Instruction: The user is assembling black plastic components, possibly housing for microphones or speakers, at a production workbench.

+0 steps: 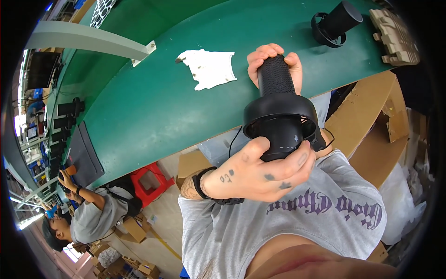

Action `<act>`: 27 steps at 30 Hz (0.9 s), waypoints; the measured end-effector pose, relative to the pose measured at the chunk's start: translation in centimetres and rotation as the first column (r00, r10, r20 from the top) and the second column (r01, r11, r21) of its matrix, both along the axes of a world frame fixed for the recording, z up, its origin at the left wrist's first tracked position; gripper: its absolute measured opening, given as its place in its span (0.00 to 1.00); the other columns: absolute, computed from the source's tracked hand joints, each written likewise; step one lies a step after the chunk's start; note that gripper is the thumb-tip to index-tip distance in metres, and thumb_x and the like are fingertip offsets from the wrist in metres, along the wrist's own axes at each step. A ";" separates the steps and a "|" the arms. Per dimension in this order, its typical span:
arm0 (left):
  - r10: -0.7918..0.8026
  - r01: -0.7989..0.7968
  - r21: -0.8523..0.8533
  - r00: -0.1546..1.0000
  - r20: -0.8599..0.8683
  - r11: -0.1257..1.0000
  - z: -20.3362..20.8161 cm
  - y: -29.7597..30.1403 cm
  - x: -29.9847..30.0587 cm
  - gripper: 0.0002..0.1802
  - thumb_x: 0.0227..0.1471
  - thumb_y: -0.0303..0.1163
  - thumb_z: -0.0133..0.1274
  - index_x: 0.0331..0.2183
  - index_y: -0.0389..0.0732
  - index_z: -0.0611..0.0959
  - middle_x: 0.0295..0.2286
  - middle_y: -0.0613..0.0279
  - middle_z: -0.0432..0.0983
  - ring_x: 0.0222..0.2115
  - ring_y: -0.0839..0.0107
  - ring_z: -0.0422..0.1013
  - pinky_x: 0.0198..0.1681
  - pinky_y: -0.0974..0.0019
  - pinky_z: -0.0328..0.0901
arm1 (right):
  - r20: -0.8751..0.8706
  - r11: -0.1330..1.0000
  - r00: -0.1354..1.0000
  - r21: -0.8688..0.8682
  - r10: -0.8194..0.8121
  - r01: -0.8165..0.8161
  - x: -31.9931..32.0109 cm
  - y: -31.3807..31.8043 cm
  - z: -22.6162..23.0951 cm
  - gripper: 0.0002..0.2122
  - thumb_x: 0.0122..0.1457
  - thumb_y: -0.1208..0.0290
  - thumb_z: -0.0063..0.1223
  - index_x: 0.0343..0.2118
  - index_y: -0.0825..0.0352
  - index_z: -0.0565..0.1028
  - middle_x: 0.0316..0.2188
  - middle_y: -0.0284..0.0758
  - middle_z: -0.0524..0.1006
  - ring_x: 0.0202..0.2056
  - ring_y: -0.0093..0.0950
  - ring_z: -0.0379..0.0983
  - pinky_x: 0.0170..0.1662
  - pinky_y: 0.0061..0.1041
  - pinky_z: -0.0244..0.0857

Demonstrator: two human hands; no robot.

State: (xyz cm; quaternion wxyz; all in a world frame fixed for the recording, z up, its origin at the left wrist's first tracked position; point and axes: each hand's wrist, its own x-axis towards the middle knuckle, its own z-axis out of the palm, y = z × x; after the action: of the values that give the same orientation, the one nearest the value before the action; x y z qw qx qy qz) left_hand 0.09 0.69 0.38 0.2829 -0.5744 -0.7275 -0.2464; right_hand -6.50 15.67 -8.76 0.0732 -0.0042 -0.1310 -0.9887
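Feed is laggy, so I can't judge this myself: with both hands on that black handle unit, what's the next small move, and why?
Probably twist the textured grip with the right hand while the left hand steadies the smooth lower barrel. Both hands already clasp opposite ends, the unit is held off the green table, and the flared collar sits between them.

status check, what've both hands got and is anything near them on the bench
Left hand gripping the wide end of the black handle part. Right hand wrapped round its textured grip. White rag and a second black part lie apart on the green bench.
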 end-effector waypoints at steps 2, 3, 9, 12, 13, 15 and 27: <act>-0.020 0.020 -0.030 1.000 -0.002 0.999 0.1 0.0 0.0 0.07 0.38 0.28 0.53 0.23 0.54 0.81 0.34 0.85 0.74 0.42 0.87 0.67 0.31 0.66 0.51 | 0.003 0.995 1.000 -0.098 -0.001 0.001 -0.2 -0.4 0.2 0.05 0.38 0.77 0.50 0.22 0.65 0.69 0.25 0.34 0.71 0.34 0.30 0.67 0.45 0.29 0.67; -0.016 0.016 -0.030 1.000 -0.001 0.999 0.2 0.0 0.1 0.07 0.38 0.28 0.53 0.23 0.54 0.81 0.34 0.85 0.74 0.42 0.87 0.67 0.31 0.66 0.51 | -0.001 0.986 1.000 -0.166 -0.001 0.001 -0.3 -0.6 0.5 0.05 0.36 0.78 0.50 0.21 0.65 0.69 0.24 0.33 0.71 0.34 0.29 0.67 0.44 0.28 0.67; -0.006 0.003 -0.048 0.998 -0.065 0.999 0.0 0.4 0.2 0.06 0.37 0.30 0.52 0.23 0.54 0.80 0.35 0.86 0.73 0.42 0.87 0.67 0.31 0.64 0.50 | -0.011 0.941 0.999 -0.336 -0.030 0.025 -0.6 -1.1 0.4 0.06 0.33 0.81 0.51 0.18 0.64 0.69 0.21 0.30 0.71 0.33 0.27 0.66 0.43 0.25 0.66; -0.026 0.024 -0.052 0.999 -0.041 0.998 -0.1 0.9 0.5 0.06 0.36 0.30 0.53 0.23 0.53 0.79 0.34 0.84 0.73 0.42 0.87 0.66 0.31 0.65 0.49 | -0.036 0.903 0.995 -0.425 -0.091 0.067 -0.8 -1.4 0.0 0.06 0.34 0.80 0.52 0.19 0.64 0.70 0.22 0.29 0.72 0.34 0.27 0.66 0.44 0.26 0.65; -0.028 0.023 -0.064 0.997 -0.073 0.998 -0.1 0.9 0.4 0.06 0.36 0.30 0.53 0.23 0.53 0.79 0.34 0.83 0.73 0.42 0.87 0.66 0.31 0.66 0.49 | -0.067 0.877 0.991 -0.475 -0.115 0.070 -1.0 -1.8 0.2 0.06 0.35 0.80 0.52 0.20 0.64 0.71 0.24 0.29 0.73 0.35 0.27 0.66 0.45 0.27 0.65; -0.027 0.019 -0.076 0.994 -0.103 0.997 0.0 1.1 0.2 0.06 0.36 0.30 0.53 0.23 0.53 0.79 0.34 0.83 0.73 0.42 0.87 0.66 0.30 0.66 0.49 | 0.136 0.788 0.983 -0.589 -0.120 0.178 -1.2 -2.7 1.0 0.15 0.39 0.76 0.56 0.33 0.68 0.68 0.26 0.34 0.73 0.34 0.26 0.69 0.40 0.26 0.66; 0.054 -0.384 0.433 0.796 0.604 0.816 -4.5 -0.4 -4.5 0.18 0.33 0.18 0.49 0.34 0.40 0.77 0.50 0.47 0.63 0.55 0.54 0.56 0.50 0.52 0.58 | -0.155 0.772 0.948 0.551 -0.277 0.316 -0.3 -0.2 2.5 0.31 0.51 0.61 0.59 0.55 0.63 0.59 0.52 0.43 0.64 0.54 0.38 0.62 0.59 0.42 0.56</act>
State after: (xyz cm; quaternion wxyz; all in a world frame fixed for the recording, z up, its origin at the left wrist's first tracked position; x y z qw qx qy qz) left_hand -4.40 0.30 -4.15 0.2306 -0.2805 -0.7435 -0.5615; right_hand -6.81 15.46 -6.27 -0.0814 -0.0348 0.1749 -0.9806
